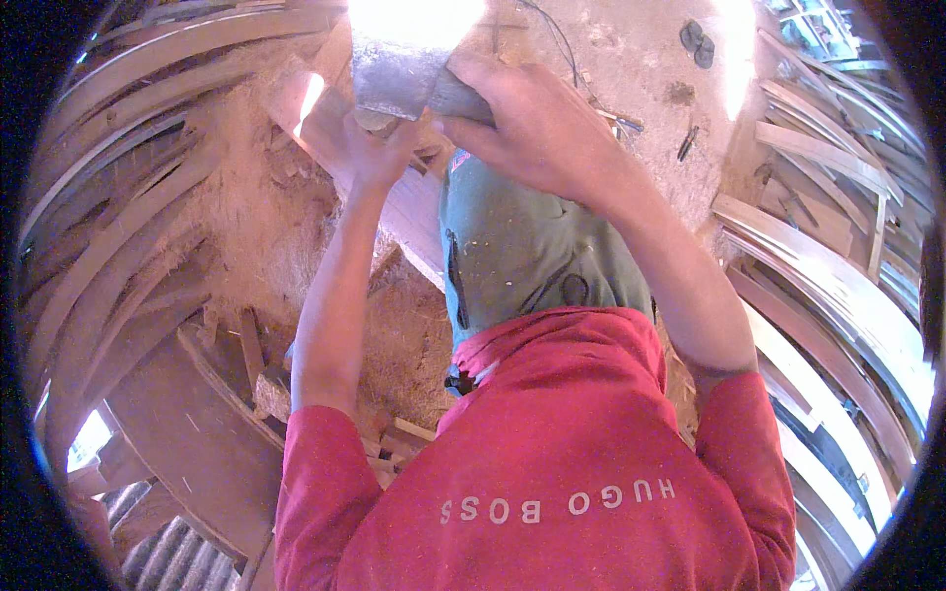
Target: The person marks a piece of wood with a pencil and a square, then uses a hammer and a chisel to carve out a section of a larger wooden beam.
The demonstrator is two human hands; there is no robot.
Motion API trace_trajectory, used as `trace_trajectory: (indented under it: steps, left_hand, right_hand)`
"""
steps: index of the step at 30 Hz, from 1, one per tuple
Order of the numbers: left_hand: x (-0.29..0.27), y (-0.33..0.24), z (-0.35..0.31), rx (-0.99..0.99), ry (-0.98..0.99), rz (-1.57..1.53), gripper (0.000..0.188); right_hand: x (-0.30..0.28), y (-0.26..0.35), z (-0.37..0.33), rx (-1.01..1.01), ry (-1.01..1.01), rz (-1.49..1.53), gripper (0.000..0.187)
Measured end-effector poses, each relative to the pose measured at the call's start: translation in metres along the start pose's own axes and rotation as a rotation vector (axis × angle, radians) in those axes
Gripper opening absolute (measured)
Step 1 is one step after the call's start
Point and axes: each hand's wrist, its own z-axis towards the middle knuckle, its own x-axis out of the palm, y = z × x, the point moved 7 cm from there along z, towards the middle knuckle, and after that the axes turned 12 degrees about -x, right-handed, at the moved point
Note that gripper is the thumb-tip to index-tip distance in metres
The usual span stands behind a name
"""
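A broad grey metal piece [394,79], flat-faced like a tool's blade or head, is held up at the top of the view, its upper part washed out by glare. My right hand [517,113] is closed round a dark, stubby handle-like part [459,99] at its right side. My left hand [376,153] grips it from below, near a pale rounded wooden end [374,120]; some fingers are hidden. What kind of tool this is, I cannot tell. Under my arms, a wooden plank [414,222] runs slantwise beside my green trousers [532,241].
Curved timbers [148,69] line the left side, and long boards [818,266] are stacked on the right. A pair of dark sandals [697,44] lies on the dusty floor beyond, with a small dark tool [687,143] nearer. Wood offcuts [271,394] sit at lower left.
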Motion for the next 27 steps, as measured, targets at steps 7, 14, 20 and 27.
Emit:
trace_trajectory:
  steps: [7,14,20,27]
  left_hand:
    - [0.009,-0.017,-0.006,-0.019,0.051,0.097,0.056]
    - [-0.027,0.034,0.042,0.101,-0.127,0.728,0.040]
    - [-0.017,0.008,0.041,-0.081,-0.098,0.373,0.040]
    - [-0.010,-0.022,0.029,-0.149,-0.039,0.214,0.041]
  right_hand:
    - [0.025,-0.016,-0.010,0.051,0.082,-0.065,0.035]
    - [0.008,-0.012,-0.014,0.039,0.006,-0.078,0.034]
    - [0.000,-0.013,0.002,0.048,-0.026,-0.009,0.031]
    - [0.001,-0.006,0.008,0.008,-0.057,0.027,0.035]
